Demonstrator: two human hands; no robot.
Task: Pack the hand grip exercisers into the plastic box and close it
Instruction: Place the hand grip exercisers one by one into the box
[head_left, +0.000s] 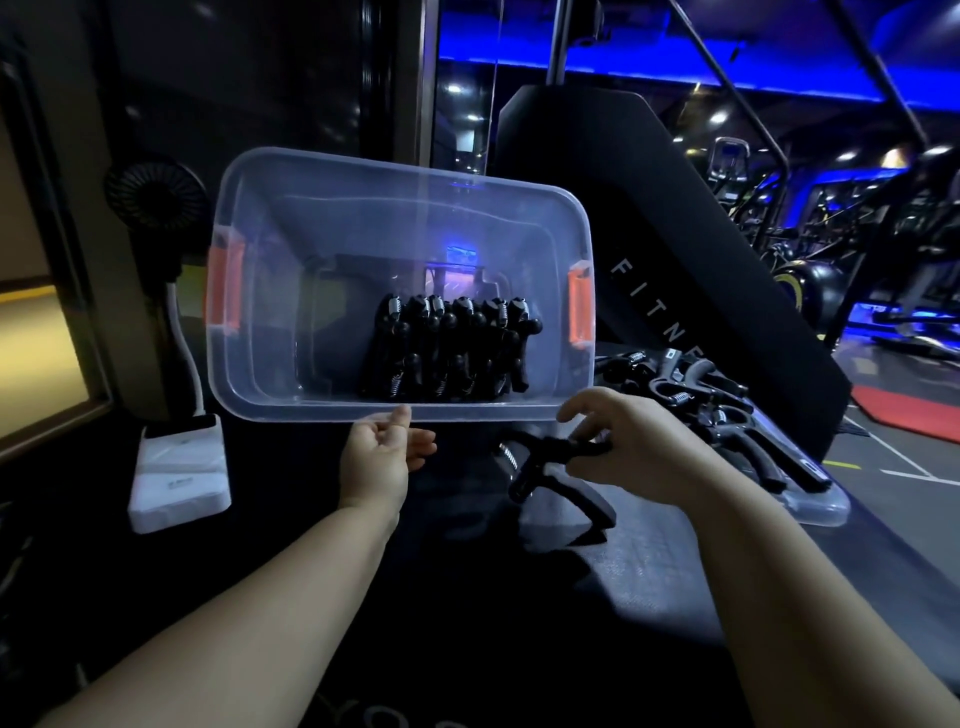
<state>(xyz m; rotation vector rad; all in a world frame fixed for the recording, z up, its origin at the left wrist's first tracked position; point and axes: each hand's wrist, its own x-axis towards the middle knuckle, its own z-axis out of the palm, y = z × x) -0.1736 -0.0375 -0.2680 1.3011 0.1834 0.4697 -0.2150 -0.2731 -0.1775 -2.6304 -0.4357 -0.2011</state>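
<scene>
The clear plastic box (260, 291) with orange latches is tipped up toward me, its opening facing the camera. A row of several black hand grip exercisers (449, 353) stands packed along its lower right side. My left hand (382, 452) grips the box's near rim from below, thumb on the edge. My right hand (628, 447) pinches one black exerciser (545, 470) by a handle, just below the box's right corner. More exercisers (711, 400) lie in a pile on the clear lid (826, 506) at right.
A white box-shaped base (179, 470) with a small black fan (156, 195) on a white stalk stands at left. A black gym machine panel (649, 249) rises behind the box. The dark mat surface (467, 623) extends toward me.
</scene>
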